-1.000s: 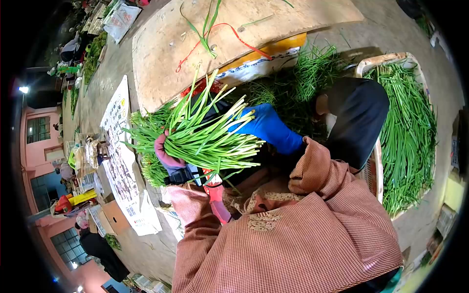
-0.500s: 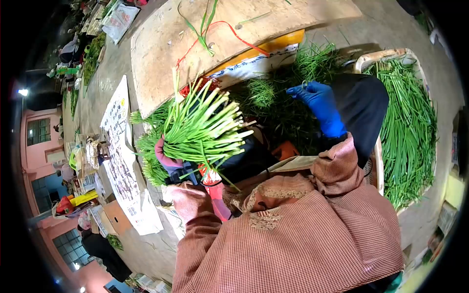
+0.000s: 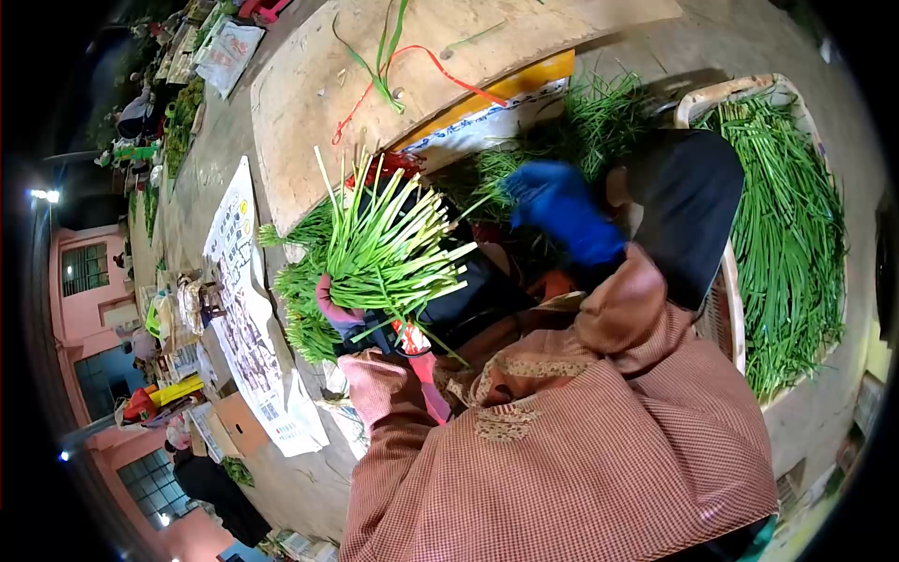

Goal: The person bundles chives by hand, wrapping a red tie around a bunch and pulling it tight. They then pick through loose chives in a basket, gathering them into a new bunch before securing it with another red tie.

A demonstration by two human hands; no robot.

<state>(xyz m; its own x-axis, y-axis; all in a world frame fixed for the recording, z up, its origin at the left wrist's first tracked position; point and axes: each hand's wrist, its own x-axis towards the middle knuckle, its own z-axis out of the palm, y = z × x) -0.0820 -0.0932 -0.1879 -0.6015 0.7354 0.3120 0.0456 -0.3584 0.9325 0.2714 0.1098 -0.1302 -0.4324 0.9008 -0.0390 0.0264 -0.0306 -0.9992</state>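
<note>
My left hand (image 3: 337, 304), in a pink and purple glove, is wrapped round a thick bunch of garlic chives (image 3: 398, 248). Their pale cut ends fan up and to the right, while leafy green tops (image 3: 304, 281) show behind and left of the hand. My right hand (image 3: 562, 211), in a blue glove, is right of the bunch and smeared by motion. A single stalk (image 3: 476, 206) stretches between its fingertips and the bunch. Below the right hand's fingers lie loose dark green leaves (image 3: 496, 169).
A wooden board (image 3: 309, 103) ahead carries a few chive leaves (image 3: 384, 75) and a red tie (image 3: 449, 64). On the right stands a white-rimmed crate (image 3: 735, 314) full of chives (image 3: 782, 244). A printed sheet (image 3: 257, 337) lies on the ground at left, and a person in black (image 3: 220, 492) is beyond it.
My right hand has moved left, towards the bunch. A stalk now shows between its fingertips and the bunch. My left hand keeps its hold, shifted slightly right in view.
</note>
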